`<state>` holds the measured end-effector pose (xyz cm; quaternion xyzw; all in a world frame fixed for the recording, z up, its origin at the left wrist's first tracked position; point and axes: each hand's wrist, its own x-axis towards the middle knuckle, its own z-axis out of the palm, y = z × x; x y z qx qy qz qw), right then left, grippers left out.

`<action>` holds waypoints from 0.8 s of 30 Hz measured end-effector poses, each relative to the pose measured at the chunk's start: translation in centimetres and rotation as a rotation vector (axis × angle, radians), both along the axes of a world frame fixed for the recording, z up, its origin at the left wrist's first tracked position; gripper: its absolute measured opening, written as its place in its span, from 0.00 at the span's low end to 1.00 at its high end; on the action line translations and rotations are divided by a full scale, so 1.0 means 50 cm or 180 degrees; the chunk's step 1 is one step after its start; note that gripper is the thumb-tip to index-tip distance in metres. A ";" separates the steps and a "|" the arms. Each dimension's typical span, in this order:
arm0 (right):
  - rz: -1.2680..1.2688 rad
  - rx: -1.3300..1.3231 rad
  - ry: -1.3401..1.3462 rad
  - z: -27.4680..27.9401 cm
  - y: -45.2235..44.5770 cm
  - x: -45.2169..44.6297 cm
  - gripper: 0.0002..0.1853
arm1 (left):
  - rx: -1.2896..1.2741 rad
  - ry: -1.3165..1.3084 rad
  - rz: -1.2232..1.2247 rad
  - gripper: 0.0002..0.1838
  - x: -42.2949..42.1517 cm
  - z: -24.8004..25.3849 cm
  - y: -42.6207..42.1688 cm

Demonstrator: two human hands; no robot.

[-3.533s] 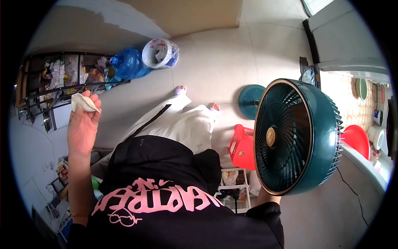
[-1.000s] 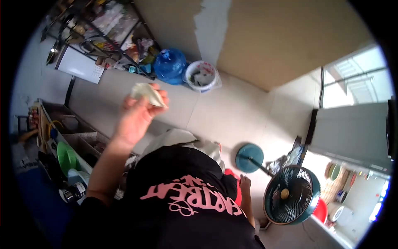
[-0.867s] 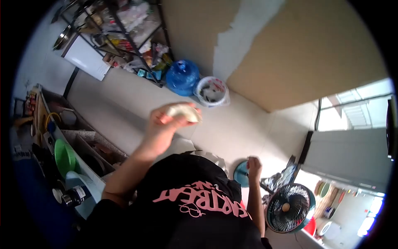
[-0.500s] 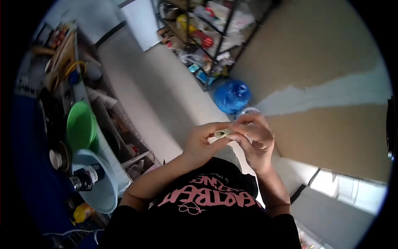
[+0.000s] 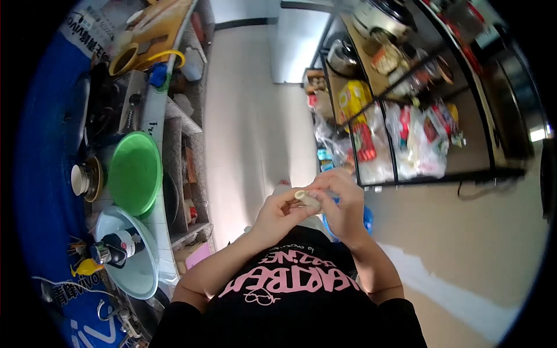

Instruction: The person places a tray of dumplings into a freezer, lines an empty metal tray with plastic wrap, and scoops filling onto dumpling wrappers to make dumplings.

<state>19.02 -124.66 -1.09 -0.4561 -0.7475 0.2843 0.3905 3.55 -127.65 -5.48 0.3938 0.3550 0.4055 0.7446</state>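
Observation:
A small pale, cream-coloured piece (image 5: 308,200) with a round, hollow-looking end is held in front of my chest. I cannot make out its exact kind. My left hand (image 5: 277,216) is closed around its lower left side, thumb and fingers pressing on it. On the other side my right hand (image 5: 342,200) pinches the same piece between thumb and fingers. The fingertips of both hands nearly meet, and part of the piece is hidden behind them.
On the left counter are a green basin (image 5: 136,174) and a light blue basin (image 5: 149,255) with a dark bottle (image 5: 125,246) across it. A black metal shelf (image 5: 435,178) holding bags and cookers stands ahead right. Behind my right hand is a blue bag (image 5: 367,220).
My view has turned to the right, so the shelf shows more fully and the counter runs straighter. The pale piece is tilted differently, its hollow end facing up more; both hands still hold it.

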 end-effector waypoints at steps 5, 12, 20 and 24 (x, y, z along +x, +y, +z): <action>0.0342 0.0089 0.0399 0.026 0.236 -0.023 0.07 | -0.0001 -0.0142 0.0549 0.18 -0.007 0.047 0.201; 0.0926 -0.0433 0.0468 0.000 0.506 -0.124 0.06 | -0.0058 0.0349 0.1183 0.13 -0.089 0.036 0.430; 0.0439 -0.0439 0.0310 -0.035 0.847 -0.287 0.05 | 0.0014 0.0223 0.0696 0.15 -0.272 -0.020 0.807; 0.0214 -0.0453 0.0177 0.005 1.014 -0.373 0.04 | 0.0102 0.0417 0.0020 0.14 -0.386 0.028 1.013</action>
